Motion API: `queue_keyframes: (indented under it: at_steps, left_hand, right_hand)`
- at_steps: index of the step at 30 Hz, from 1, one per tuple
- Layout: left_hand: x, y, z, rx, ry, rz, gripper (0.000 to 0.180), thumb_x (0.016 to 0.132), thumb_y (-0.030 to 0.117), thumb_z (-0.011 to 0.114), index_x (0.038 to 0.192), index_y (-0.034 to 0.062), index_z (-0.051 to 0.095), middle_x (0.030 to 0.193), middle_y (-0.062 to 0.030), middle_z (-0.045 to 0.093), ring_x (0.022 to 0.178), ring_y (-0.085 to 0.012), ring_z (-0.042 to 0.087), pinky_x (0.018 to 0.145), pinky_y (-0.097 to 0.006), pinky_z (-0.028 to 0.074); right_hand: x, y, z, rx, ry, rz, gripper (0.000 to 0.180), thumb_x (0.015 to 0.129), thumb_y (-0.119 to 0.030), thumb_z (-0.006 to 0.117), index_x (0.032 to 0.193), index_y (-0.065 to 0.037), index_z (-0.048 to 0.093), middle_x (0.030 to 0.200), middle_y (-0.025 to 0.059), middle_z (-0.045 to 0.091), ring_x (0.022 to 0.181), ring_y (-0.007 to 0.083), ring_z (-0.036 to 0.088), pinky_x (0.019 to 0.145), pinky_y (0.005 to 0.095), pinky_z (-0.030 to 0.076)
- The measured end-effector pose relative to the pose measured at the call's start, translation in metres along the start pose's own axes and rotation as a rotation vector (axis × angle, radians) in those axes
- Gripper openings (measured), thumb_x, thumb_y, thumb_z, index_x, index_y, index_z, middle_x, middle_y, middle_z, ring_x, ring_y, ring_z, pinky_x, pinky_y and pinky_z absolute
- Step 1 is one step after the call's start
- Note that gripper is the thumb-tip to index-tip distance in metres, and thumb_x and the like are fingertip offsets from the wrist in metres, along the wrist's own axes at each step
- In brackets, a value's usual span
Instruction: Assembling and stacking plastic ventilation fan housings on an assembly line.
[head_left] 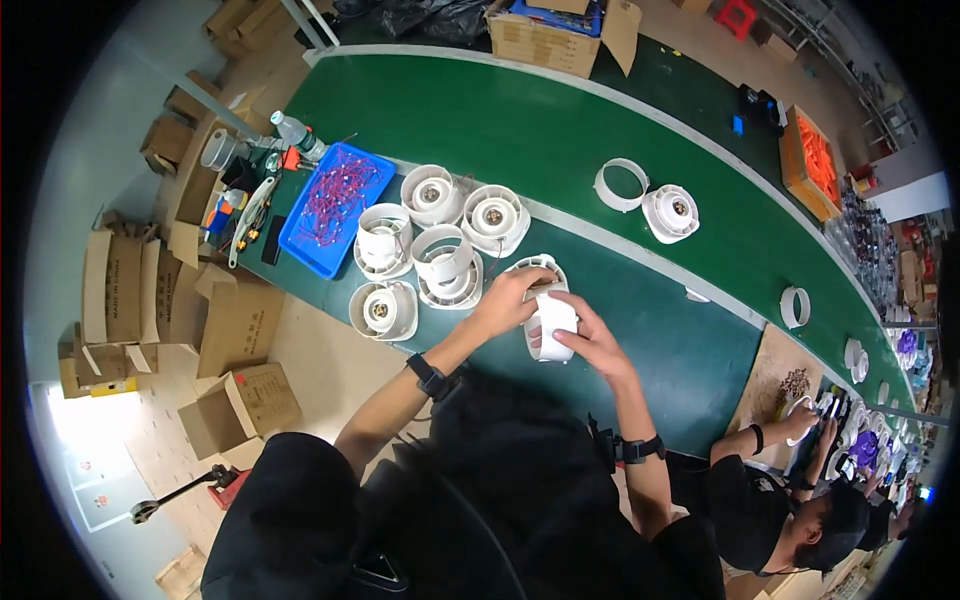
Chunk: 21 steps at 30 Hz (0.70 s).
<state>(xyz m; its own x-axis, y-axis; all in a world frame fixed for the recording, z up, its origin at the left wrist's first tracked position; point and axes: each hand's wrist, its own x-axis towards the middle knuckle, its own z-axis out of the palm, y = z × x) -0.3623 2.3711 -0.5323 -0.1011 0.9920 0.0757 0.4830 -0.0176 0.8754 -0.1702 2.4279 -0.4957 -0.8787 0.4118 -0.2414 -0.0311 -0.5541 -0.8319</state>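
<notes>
My right hand grips a white plastic ring from its right side, thumb and fingers around the wall. The ring is tilted and overlaps the near side of a white round fan-like housing on the green table. My left hand has its fingers bent together at the housing's opening; what they pinch there, if anything, is hidden. Left of my hands stand several similar white housings, one with a bare centre, another with a white ring set on it.
A blue tray of red and purple wires lies at the left, by a phone and a plastic bottle. Beyond a metal rail, the green conveyor belt carries a loose ring and a housing. A co-worker sits at right.
</notes>
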Motion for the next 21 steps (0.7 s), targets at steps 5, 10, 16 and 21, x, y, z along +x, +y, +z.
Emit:
queue_keyframes:
  at_steps: [5, 10, 16, 21]
  left_hand:
    - [0.005, 0.011, -0.014, -0.328, -0.113, -0.143, 0.037, 0.081, 0.0, 0.063, 0.117, -0.0002, 0.057, 0.112, -0.0126, 0.065, 0.104, -0.0228, 0.064, 0.085, -0.032, 0.053]
    - [0.004, 0.022, -0.022, -0.698, -0.364, -0.098, 0.062, 0.088, 0.013, 0.067, 0.14, 0.0007, 0.035, 0.137, -0.0115, 0.046, 0.127, -0.0224, 0.047, 0.1, -0.034, 0.043]
    - [0.008, 0.053, -0.021, -0.716, -0.259, -0.03, 0.075, 0.079, 0.022, 0.076, 0.14, 0.0044, 0.037, 0.138, -0.0118, 0.044, 0.127, -0.0236, 0.044, 0.102, -0.037, 0.04]
    - [0.015, 0.093, -0.024, -0.254, -0.062, 0.193, 0.081, 0.066, 0.029, 0.084, 0.134, 0.0077, 0.045, 0.132, -0.0147, 0.049, 0.118, -0.0272, 0.051, 0.098, -0.036, 0.042]
  right_hand:
    - [-0.012, -0.012, -0.001, 0.006, 0.175, -0.141, 0.039, 0.093, -0.006, 0.05, 0.131, -0.005, 0.041, 0.093, 0.015, 0.064, 0.076, 0.0206, 0.066, 0.069, 0.0331, 0.055]
    - [-0.024, -0.031, -0.008, -0.139, 0.263, -0.351, 0.051, 0.089, -0.012, 0.057, 0.135, -0.004, 0.035, 0.076, 0.0127, 0.062, 0.054, 0.0172, 0.06, 0.051, 0.0281, 0.05]
    - [-0.04, -0.043, 0.015, -0.341, 0.302, -0.301, 0.061, 0.083, -0.003, 0.065, 0.137, -0.002, 0.037, 0.099, 0.0109, 0.064, 0.077, 0.0126, 0.064, 0.063, 0.0249, 0.05]
    - [-0.04, -0.018, -0.01, -0.402, 0.283, -0.308, 0.046, 0.085, -0.01, 0.068, 0.124, 0.0, 0.047, 0.09, 0.0102, 0.066, 0.07, 0.017, 0.065, 0.068, 0.0275, 0.051]
